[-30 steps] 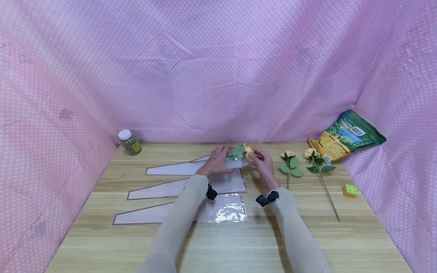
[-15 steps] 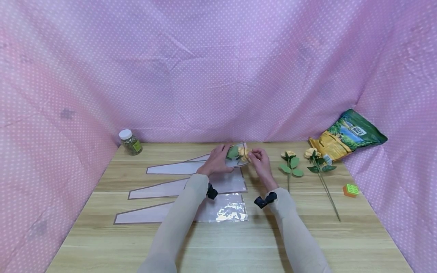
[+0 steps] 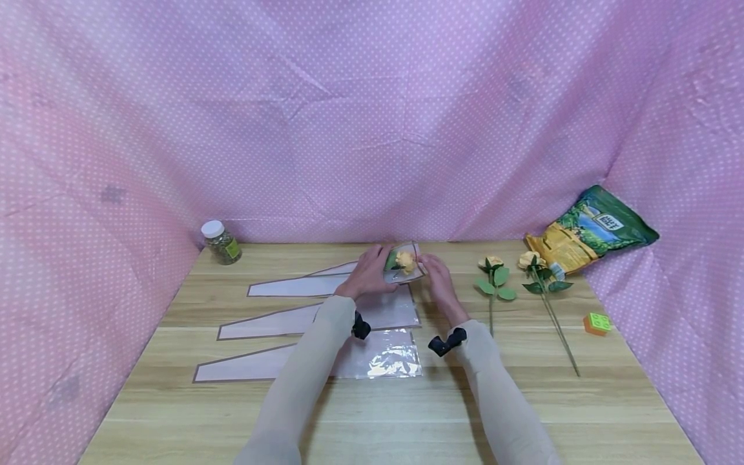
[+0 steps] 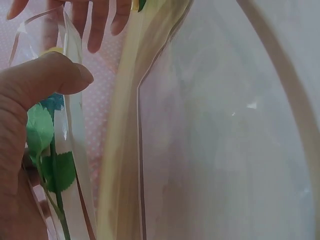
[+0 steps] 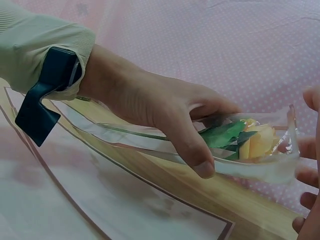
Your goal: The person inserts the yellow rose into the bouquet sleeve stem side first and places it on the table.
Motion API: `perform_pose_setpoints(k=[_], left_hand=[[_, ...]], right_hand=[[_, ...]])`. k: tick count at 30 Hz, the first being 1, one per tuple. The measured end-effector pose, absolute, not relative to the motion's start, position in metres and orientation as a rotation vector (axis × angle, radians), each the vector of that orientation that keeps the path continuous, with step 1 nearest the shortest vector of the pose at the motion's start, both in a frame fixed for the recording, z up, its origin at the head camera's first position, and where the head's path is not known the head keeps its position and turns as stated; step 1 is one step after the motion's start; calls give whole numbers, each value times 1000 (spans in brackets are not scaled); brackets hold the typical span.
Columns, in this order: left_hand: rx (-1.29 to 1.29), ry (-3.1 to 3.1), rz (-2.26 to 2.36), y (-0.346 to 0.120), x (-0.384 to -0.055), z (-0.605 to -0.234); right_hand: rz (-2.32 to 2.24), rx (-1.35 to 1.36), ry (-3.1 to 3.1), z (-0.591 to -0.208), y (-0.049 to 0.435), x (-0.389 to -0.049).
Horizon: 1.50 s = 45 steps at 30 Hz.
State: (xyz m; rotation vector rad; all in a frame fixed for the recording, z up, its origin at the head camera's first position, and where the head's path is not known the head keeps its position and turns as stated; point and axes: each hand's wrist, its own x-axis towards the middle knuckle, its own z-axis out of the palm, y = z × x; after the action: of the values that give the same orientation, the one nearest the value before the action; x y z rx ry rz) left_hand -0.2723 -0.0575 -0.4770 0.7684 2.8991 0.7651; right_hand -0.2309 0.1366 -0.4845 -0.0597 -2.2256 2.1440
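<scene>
My left hand (image 3: pixel 367 274) grips a clear, dark-edged flower sleeve (image 5: pixel 255 173) near its wide end, thumb on the near side. Inside the sleeve lies a yellow rose (image 5: pixel 259 144), its bloom just short of the mouth. Green leaves (image 4: pixel 57 172) and part of the stem show through the film in the left wrist view. My right hand (image 3: pixel 440 284) is at the sleeve's mouth, its fingers extended with the tips at or against the film; nothing is seen pinched between them. The lower stem is hidden under my left hand and forearm in the head view.
Flat sleeves (image 3: pixel 264 324) lie nearer me on the wooden table (image 3: pixel 407 426). To the right are two yellow roses (image 3: pixel 530 260), a green and yellow bag (image 3: pixel 593 229) and a toy block (image 3: pixel 596 324). A white-lidded jar (image 3: pixel 222 245) stands at the back left.
The rose has slid left, from the sleeve's mouth to fully behind the film. My right hand, earlier at the bloom, has moved slightly left and let it go. The left hand has stayed put.
</scene>
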Motion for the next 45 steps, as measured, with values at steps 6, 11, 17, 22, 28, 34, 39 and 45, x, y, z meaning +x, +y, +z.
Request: perform_pose_setpoints(k=[6, 11, 17, 22, 28, 34, 39, 45], left_hand=[[759, 2911, 746, -57, -272, -477], [780, 2932, 708, -56, -273, -476], [804, 2932, 694, -56, -274, -477], [803, 2929, 692, -56, -274, -477], [818, 2938, 663, -59, -277, -476], [836, 2969, 624, -63, -284, -476], [819, 2972, 584, -67, -290, -476], [803, 2976, 485, -71, -298, -477]], right_hand=[[2154, -113, -2265, -483, 131, -233], [2157, -48, -2321, -484, 129, -234], [2153, 26, -2396, -485, 127, -234], [2130, -19, -2372, -485, 127, -234], [1975, -50, -2258, -482, 127, -232], [1928, -40, -2268, -480, 128, -236], [1887, -59, -2378, -482, 130, -243], [1858, -26, -2425, -484, 128, -250]])
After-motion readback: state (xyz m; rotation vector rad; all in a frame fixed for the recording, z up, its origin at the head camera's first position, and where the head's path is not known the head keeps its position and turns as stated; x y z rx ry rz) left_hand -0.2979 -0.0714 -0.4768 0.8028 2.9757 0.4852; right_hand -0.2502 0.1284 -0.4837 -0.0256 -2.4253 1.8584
